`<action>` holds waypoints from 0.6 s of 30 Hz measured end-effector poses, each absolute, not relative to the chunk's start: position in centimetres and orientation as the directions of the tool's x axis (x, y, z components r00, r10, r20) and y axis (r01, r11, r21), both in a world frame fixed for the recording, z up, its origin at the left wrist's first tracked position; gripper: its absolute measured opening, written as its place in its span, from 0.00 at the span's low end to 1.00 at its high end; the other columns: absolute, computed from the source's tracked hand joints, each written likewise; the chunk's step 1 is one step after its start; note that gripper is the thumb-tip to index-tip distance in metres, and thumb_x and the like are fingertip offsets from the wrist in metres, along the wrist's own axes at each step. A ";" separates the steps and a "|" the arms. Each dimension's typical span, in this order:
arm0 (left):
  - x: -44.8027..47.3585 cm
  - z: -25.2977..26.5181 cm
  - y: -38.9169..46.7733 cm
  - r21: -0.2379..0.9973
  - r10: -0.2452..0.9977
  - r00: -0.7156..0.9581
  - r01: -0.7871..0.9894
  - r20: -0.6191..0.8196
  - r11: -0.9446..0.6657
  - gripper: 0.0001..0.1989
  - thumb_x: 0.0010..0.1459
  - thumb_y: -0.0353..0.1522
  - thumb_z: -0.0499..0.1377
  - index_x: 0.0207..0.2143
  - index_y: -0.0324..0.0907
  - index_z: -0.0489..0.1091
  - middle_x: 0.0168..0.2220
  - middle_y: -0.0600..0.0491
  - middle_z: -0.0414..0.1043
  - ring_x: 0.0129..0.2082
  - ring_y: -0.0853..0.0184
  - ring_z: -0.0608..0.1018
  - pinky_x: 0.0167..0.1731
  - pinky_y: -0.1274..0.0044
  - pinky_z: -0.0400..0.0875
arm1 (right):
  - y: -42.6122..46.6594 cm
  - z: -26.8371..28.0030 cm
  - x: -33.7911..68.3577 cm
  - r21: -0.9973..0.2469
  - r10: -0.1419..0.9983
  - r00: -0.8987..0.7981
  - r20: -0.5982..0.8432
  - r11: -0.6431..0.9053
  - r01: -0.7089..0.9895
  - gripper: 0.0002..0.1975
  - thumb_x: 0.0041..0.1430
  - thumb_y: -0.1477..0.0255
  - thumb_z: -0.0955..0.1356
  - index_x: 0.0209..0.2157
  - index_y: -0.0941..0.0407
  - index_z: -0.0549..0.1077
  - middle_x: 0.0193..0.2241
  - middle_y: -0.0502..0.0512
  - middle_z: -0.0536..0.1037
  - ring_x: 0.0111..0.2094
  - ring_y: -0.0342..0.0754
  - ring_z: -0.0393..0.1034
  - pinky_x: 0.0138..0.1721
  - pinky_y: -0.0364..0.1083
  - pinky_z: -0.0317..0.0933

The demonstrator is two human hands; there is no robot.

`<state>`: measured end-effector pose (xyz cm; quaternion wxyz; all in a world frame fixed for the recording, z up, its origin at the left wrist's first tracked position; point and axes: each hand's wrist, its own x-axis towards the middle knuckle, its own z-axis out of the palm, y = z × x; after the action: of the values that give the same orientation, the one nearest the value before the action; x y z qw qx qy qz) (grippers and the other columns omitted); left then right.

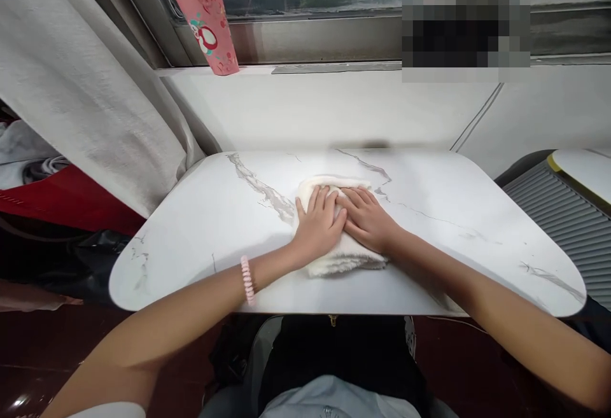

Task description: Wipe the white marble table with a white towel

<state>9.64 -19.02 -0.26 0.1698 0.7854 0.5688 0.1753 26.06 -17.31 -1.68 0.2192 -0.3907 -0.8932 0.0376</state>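
Observation:
A white folded towel [351, 262] lies near the middle of a white marble-patterned table [200, 227]. My left hand [319, 224] rests flat on the towel's left part, its fingers spread and pointing away from me. On the right part of the cloth lies my right hand [367, 217], fingers stretched out toward the upper left. The two hands meet at the thumbs and index fingers. Neither hand is gripping the towel; both press on it from above. A pink coil band [247, 281] circles my left wrist.
A pink paper cup [212, 30] with a straw stands on the window ledge at the back left. A grey curtain [95, 55] hangs at the left, beside a red cloth [71, 198]. A ribbed grey panel [558, 214] is at the right. Part of the window area is pixelated.

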 end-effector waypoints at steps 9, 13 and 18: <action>11.4 -0.5 -10.4 0.387 0.945 0.256 0.865 0.204 -0.318 0.21 0.68 0.37 0.42 0.60 0.44 0.60 0.66 0.49 0.57 0.68 0.60 0.55 0.64 0.50 0.45 | -8.9 -2.2 26.6 -0.281 0.787 -0.499 0.363 0.603 0.747 0.21 0.65 0.68 0.57 0.56 0.59 0.66 0.56 0.64 0.68 0.57 0.58 0.59 0.60 0.58 0.50; 11.4 -0.6 -7.0 0.401 0.942 0.261 0.856 0.209 -0.326 0.21 0.68 0.36 0.42 0.59 0.45 0.61 0.65 0.49 0.59 0.67 0.61 0.56 0.64 0.51 0.46 | -6.0 -2.4 26.2 -0.304 0.831 -0.420 0.365 0.533 0.789 0.21 0.64 0.69 0.57 0.55 0.59 0.68 0.57 0.64 0.68 0.57 0.59 0.59 0.61 0.57 0.48; 11.4 -0.6 -3.4 0.418 0.932 0.281 0.836 0.230 -0.356 0.22 0.63 0.31 0.43 0.58 0.47 0.63 0.63 0.50 0.62 0.66 0.63 0.59 0.64 0.54 0.48 | -3.0 -2.5 26.0 -0.320 0.852 -0.379 0.361 0.495 0.808 0.22 0.64 0.68 0.59 0.56 0.57 0.67 0.56 0.62 0.69 0.58 0.57 0.58 0.62 0.56 0.48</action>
<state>11.37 -3.40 -0.62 0.1084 0.7930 0.5572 0.2213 26.03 -3.01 -2.48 0.2447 -0.5005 -0.8292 0.0452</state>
